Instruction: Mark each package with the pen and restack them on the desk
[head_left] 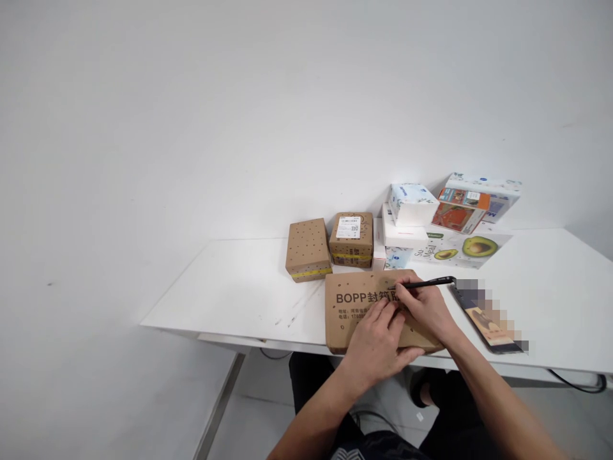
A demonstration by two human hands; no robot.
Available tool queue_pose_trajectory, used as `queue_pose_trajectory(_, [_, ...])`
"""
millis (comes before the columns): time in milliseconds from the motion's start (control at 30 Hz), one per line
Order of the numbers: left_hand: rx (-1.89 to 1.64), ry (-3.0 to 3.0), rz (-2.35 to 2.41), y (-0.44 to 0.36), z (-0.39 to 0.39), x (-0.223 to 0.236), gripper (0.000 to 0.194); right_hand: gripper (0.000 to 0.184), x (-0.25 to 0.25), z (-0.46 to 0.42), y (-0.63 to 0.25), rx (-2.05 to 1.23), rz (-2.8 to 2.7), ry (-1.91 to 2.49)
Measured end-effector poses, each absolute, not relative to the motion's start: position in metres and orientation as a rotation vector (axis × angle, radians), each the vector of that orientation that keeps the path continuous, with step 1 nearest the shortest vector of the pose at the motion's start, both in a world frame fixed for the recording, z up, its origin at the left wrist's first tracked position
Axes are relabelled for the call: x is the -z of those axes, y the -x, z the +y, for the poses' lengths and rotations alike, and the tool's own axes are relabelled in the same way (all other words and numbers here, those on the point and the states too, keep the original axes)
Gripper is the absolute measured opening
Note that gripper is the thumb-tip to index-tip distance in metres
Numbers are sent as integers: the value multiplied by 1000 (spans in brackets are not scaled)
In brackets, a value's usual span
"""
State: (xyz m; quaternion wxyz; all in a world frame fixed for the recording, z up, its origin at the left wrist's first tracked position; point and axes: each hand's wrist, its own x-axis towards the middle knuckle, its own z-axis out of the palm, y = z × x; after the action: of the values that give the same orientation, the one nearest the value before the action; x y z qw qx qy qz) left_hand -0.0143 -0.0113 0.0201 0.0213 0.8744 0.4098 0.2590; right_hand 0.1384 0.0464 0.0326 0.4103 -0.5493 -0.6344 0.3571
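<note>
A flat brown cardboard box [349,306] printed "BOPP" lies at the near edge of the white table [230,294]. My left hand [376,345] rests on the box top, fingers spread flat, holding it down. My right hand [424,306] is closed round a black pen [431,282], its tip on the box top just above the printed letters. The pen's far end points right.
Behind the box stand two small brown cartons [308,249] [351,239], one with a shipping label. At the back right is a stack of printed boxes, among them an avocado box [460,248] and tissue packs [412,203]. A phone [488,316] lies right of my hands.
</note>
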Motion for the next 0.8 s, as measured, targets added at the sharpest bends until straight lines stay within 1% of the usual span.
queue_pose_trajectory(200, [-801,-2689,1273,15,-11,-19,64,19,-31,49,-138,-807,-1689,1368])
queue_pose_trajectory(600, [-798,-2701,1287,14,-11,-17,66,22,-34,49,-136,-785,-1727,1392])
queue_pose_trajectory(800, [-810,-2710,1285,15,-12,-17,62,21,-33,47,-136,-805,-1642,1355])
